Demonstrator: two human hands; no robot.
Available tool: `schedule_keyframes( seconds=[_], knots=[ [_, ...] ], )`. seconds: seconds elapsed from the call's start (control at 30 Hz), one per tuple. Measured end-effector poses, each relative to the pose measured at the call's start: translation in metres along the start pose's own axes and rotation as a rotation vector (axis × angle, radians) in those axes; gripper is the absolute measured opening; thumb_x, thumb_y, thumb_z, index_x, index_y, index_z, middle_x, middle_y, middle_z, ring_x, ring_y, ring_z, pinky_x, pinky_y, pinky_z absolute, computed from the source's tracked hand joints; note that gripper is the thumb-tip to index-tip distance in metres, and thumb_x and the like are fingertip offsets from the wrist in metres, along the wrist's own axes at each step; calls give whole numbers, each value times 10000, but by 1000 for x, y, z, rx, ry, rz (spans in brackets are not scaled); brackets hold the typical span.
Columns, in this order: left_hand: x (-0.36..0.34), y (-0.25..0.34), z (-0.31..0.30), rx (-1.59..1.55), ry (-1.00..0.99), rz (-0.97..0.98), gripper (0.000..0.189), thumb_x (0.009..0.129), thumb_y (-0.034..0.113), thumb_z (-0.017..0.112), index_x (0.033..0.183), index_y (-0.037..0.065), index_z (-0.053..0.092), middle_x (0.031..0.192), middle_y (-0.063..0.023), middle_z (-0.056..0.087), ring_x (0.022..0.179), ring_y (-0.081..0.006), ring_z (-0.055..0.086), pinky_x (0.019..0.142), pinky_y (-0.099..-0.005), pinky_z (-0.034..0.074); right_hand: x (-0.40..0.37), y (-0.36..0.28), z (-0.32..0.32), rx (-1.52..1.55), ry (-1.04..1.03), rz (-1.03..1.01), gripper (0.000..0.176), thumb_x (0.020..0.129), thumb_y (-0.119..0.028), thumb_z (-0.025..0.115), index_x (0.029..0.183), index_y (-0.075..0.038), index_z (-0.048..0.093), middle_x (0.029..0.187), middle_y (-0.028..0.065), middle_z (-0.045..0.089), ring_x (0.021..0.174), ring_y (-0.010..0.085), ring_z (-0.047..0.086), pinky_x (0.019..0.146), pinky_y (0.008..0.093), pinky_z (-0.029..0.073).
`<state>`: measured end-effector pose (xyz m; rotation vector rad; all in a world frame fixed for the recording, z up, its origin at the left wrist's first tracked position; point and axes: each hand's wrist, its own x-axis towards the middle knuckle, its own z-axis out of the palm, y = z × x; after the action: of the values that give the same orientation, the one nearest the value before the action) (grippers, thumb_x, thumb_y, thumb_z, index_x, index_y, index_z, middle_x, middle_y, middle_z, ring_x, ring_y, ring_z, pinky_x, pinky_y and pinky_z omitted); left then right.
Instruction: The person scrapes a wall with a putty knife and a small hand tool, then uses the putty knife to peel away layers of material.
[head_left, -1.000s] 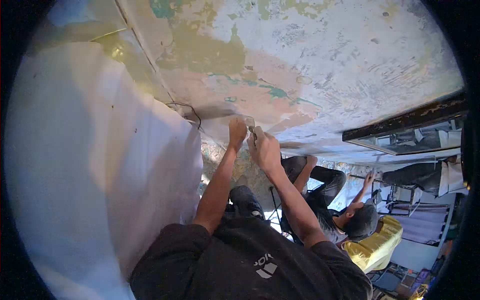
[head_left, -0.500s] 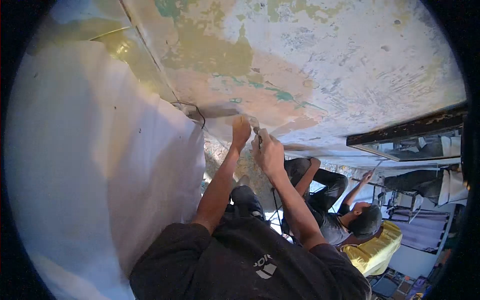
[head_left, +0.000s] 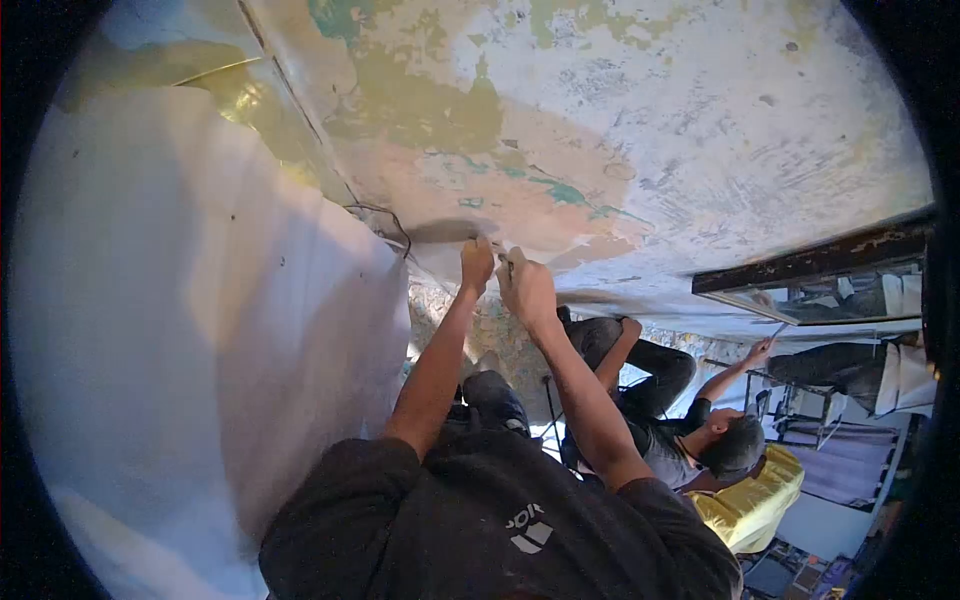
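My left hand [head_left: 477,265] is closed in front of the patchy, peeling wall [head_left: 560,130]. What its fingers hold, if anything, is hidden. Just to the right, my right hand [head_left: 528,291] is wrapped round a small thin tool [head_left: 504,256] that points up toward my left hand. Most of the tool is covered by my fingers, so I cannot make out its exact kind. Both hands are close together, a small gap apart, beside the shadow on the wall's lower part.
A large pale sheet [head_left: 170,330] hangs on the left, with a dark cable [head_left: 402,228] near its edge. On the right a person in a cap [head_left: 738,447] reaches toward a dark-framed opening [head_left: 820,265]. Yellow cloth [head_left: 765,495] lies beyond that person.
My right hand has shifted slightly up and left, and the tool has turned in its grip. My left hand has barely moved. The other person's raised hand has moved right and up.
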<state>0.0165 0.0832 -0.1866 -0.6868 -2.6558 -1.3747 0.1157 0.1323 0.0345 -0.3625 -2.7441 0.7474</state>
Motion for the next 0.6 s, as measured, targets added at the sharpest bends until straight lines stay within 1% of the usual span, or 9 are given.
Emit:
schedule_keyframes(
  seconds=[0.07,0.17,0.2,0.33,0.4,0.43,0.5,0.53,0.6],
  knots=[
    [-4,-12,2,142,-58,47,221,854,136,432,868,29,625,818,-235,607,771,-428,578,660,-530,444,2,18,20,-49,-171,39,172,825,-127,602,864,-3,488,684,282,594,682,465,596,589,512,472],
    [-13,-39,23,-9,-65,-71,224,846,141,448,901,15,625,816,-242,605,764,-430,589,675,-525,455,-18,16,25,1,-185,109,204,826,-152,607,865,1,479,667,290,587,684,473,595,598,526,468],
    [-8,-6,4,-457,-77,-757,255,877,182,438,894,-4,611,792,-247,601,769,-426,599,690,-531,458,-25,19,28,55,-186,127,212,837,-160,592,921,7,493,676,292,587,698,489,583,615,537,466],
    [-35,-30,21,-322,-199,-469,309,898,254,431,873,-1,604,763,-242,597,768,-411,601,660,-516,466,-54,34,30,172,-187,187,276,848,-198,586,1015,-2,486,717,291,598,720,462,604,602,506,484],
    [-49,-15,5,-35,78,187,313,888,280,436,832,7,579,664,-196,562,730,-343,614,620,-489,475,-72,49,38,409,-68,247,266,862,-202,592,1001,12,516,623,183,594,532,312,615,501,419,474],
    [-48,4,-12,-35,80,189,313,888,280,436,832,7,579,664,-196,562,730,-343,614,620,-489,475,-79,58,44,409,-67,245,266,862,-202,592,1001,12,516,623,183,594,532,312,615,501,419,474],
    [-43,59,-56,-777,-379,-715,269,863,260,453,807,21,563,595,-114,500,646,-247,587,564,-420,470,-96,71,51,756,-180,449,245,880,-224,583,978,-4,536,623,66,541,441,160,519,425,319,443],
    [-46,69,-63,-725,-359,-568,270,872,251,442,780,27,563,596,-70,493,594,-180,545,539,-357,455,-101,67,45,757,-178,449,245,880,-224,583,978,-4,536,623,66,541,441,160,519,425,319,443],
    [-54,67,-60,-714,-384,-492,286,876,255,444,773,19,567,618,-71,521,596,-176,539,551,-343,449,-111,58,34,1036,-380,762,209,892,-219,558,966,-24,547,638,17,493,412,118,449,386,279,423]
  ],
)
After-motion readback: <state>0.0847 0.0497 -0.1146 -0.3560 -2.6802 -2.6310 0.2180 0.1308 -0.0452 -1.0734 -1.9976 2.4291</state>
